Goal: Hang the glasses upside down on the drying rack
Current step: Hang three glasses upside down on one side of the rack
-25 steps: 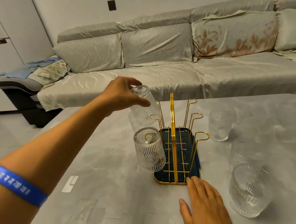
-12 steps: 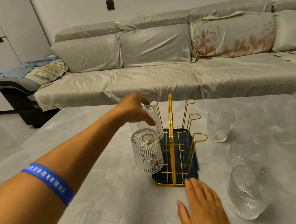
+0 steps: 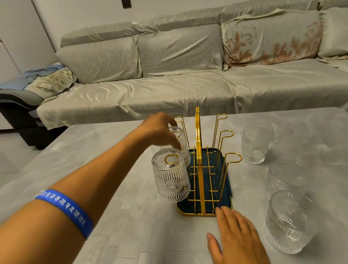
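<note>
Left hand: my left hand grips the upturned base of a glass from above, fingers closed round it, setting it mouth down on a peg on the rack's left side.
Right hand: my right hand lies flat and loose on the table, holding nothing, fingertips touching the near edge of the rack, likely to steady it.
Rack: gold wire with a tall centre handle, standing in a dark blue tray near the middle of the table.
Done: one hung glass sits upside down on the near left peg, the peg's loop showing through its base.
In hand: the second glass is just behind that one; I think it is seated on its peg, but my fingers and the front glass hide the peg, so I can't be sure.
Left: three pegs on the right side stand bare. Three glasses wait upright on the table to the right of the rack: far glass, middle glass, near glass.
Progress: roughly a third of the way; one hung, one going on, three to go.
Next: let go once the glass is settled, then reach for a loose one.
</note>
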